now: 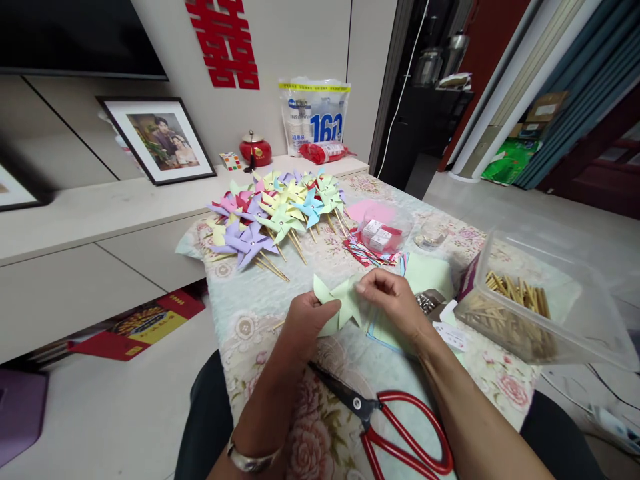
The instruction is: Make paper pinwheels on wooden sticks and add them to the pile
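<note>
The light green folded paper pinwheel (337, 303) sits between both hands; left hand (307, 320) and right hand (393, 300) fingers pinch its sides, near the bench's front edge.

A pale green paper pinwheel (336, 301) is showing against a tablecloth (260, 313) blooming with pink roses on cream. At twelve o'clock, pinwheels (277, 213) are glowing purple, pink, yellow, green and blue. At six o'clock, scissors (395, 427) are flashing red handles and black blades.
</note>
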The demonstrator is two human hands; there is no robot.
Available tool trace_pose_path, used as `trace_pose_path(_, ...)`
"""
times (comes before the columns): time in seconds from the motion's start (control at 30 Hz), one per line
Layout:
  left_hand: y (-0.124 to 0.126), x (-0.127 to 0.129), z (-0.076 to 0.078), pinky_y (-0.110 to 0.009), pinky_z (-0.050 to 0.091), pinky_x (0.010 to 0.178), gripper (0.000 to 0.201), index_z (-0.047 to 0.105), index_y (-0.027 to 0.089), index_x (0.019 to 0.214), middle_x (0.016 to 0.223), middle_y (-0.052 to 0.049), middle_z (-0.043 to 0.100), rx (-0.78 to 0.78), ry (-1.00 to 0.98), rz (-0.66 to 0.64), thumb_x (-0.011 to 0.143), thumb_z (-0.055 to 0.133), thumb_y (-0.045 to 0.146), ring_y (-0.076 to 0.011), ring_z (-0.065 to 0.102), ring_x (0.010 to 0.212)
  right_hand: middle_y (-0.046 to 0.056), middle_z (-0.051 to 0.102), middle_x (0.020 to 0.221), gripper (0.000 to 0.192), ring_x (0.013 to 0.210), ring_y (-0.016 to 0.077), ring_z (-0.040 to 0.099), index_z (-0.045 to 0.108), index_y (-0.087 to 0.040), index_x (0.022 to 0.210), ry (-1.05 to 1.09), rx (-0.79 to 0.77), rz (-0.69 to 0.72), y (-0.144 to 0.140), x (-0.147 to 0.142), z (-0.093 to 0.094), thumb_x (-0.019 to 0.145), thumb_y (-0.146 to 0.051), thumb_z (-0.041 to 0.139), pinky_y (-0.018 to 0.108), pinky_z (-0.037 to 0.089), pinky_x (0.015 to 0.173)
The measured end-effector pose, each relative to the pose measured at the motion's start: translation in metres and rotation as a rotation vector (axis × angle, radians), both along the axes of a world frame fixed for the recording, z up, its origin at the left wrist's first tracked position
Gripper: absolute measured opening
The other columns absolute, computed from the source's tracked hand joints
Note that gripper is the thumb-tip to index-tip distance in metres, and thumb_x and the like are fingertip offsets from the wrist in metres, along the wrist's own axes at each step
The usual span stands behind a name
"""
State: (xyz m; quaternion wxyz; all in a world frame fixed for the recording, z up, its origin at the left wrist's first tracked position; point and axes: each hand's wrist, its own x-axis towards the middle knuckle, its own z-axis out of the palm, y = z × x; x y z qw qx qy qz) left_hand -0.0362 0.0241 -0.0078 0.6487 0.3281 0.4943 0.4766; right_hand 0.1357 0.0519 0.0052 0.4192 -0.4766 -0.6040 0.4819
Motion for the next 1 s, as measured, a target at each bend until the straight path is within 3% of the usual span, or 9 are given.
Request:
trace_pose_path(0.07,0.0,-0.004,0.003,-0.022,0.042,0.05,0.026,0.075,0.01,0.074,0.064,-0.005,0.071,-0.005,-0.007,-0.066,0.059,0.079,0.03,-0.0132,0.057,0.051,0.002,0.065,0.085,0.027,0.078,0.0171,0.057,0.067,-0.019,0.091,0.107,0.071,-0.077,0.002,0.004,0.001,0.079,-0.042,0.071,0.029,0.045,0.072)
trace_pose_path(0.13,0.002,-0.009,0.006,-0.022,0.04,0.049,0.026,0.076,0.011,0.075,0.064,-0.006,0.071,-0.002,0.003,-0.153,0.059,0.079,0.031,-0.0131,0.056,0.05,0.006,0.067,0.103,0.04,0.094,0.02,0.06,0.066,-0.02,0.113,0.186,0.076,-0.061,0.004,0.007,0.002,0.079,-0.041,0.072,0.031,0.046,0.081)
trace_pose_path(0.2,0.005,-0.015,0.011,-0.022,0.039,0.047,0.023,0.076,0.012,0.072,0.062,-0.006,0.07,-0.005,0.047,-0.246,0.059,0.078,0.031,-0.0129,0.055,0.048,0.008,0.067,0.111,0.056,0.102,0.0219,0.06,0.058,-0.02,0.13,0.231,0.024,0.057,0.003,0.007,0.003,0.079,-0.039,0.073,0.033,0.046,0.086)
trace_pose_path(0.33,0.015,-0.023,0.024,-0.022,0.036,0.045,0.016,0.074,0.013,0.064,0.057,-0.005,0.067,-0.001,0.187,-0.388,0.056,0.077,0.026,-0.0126,0.052,0.045,0.006,0.068,0.101,0.076,0.092,0.0204,0.063,0.041,-0.018,0.147,0.176,-0.073,0.288,-0.002,0.006,0.009,0.08,-0.035,0.073,0.034,0.047,0.083)
trace_pose_path(0.53,0.027,-0.022,0.037,-0.022,0.032,0.042,0.009,0.074,0.015,0.061,0.055,-0.003,0.066,0.008,0.329,-0.498,0.054,0.071,0.02,-0.0124,0.049,0.042,0.0,0.064,0.09,0.086,0.082,0.0165,0.06,0.038,-0.016,0.15,0.024,-0.07,0.325,-0.005,0.004,0.009,0.073,-0.024,0.075,0.029,0.044,0.074)
trace_pose_path(0.7,0.033,-0.018,0.036,-0.023,0.031,0.041,0.008,0.073,0.015,0.057,0.052,-0.004,0.064,0.03,0.408,-0.535,0.053,0.068,0.019,-0.0133,0.048,0.04,-0.004,0.058,0.08,0.084,0.07,0.0124,0.052,0.039,-0.017,0.15,-0.064,-0.051,0.286,-0.004,0.002,0.001,0.072,-0.014,0.069,0.025,0.04,0.062)
trace_pose_path(1.0,0.039,-0.014,0.034,-0.022,0.035,0.045,0.012,0.074,0.015,0.065,0.057,-0.002,0.065,0.078,0.416,-0.613,0.055,0.067,0.015,-0.0141,0.051,0.047,-0.004,0.057,0.079,0.082,0.068,0.0126,0.051,0.043,-0.018,0.148,-0.102,-0.048,0.261,-0.004,0.001,0.0,0.069,-0.01,0.063,0.024,0.038,0.058)
